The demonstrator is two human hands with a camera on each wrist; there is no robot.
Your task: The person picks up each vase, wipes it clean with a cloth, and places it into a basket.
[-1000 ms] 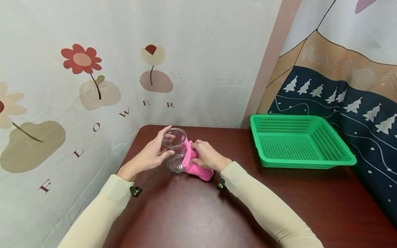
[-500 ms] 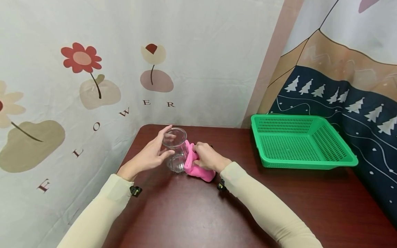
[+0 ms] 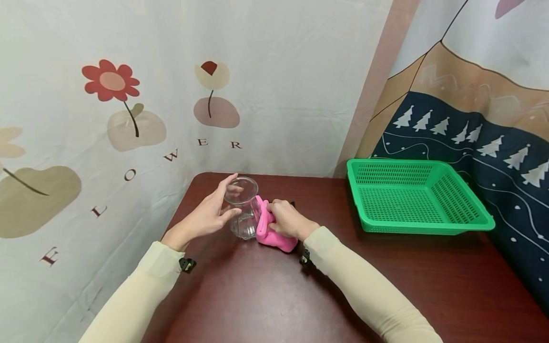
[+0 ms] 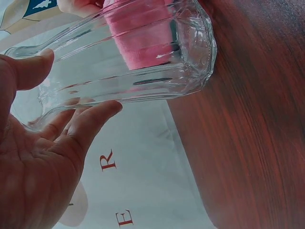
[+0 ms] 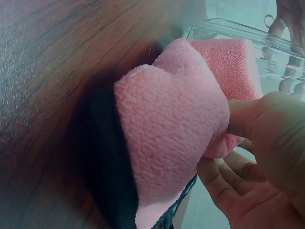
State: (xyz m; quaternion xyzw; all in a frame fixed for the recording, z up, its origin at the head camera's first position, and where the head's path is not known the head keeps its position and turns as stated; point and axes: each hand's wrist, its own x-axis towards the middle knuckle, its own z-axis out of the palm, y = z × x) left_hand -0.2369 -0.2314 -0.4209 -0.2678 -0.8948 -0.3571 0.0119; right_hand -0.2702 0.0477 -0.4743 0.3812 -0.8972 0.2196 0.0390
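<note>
A clear glass jar (image 3: 245,224) stands upright on the table, its open mouth at the top. My left hand (image 3: 208,212) holds it around the neck, thumb on the near side and fingers on the far side; the left wrist view shows the thumb (image 4: 33,71) against the glass. In my right hand (image 3: 288,219) is a bunched pink fleecy cloth (image 3: 274,239), pinched between thumb and fingers against the jar's right side. The right wrist view shows the cloth (image 5: 171,129) folded over, with a dark edge or backing along it. The fold hides part of the right fingers.
A green plastic basket (image 3: 429,227) with perforated walls sits on the right of the dark red-brown table (image 3: 274,295). Printed fabric (image 3: 291,85) hangs close behind the table and along its left side. Small black devices are strapped at both wrists.
My right hand and the cloth have shifted slightly right and down along the jar's side. The left hand and the jar have hardly moved.
</note>
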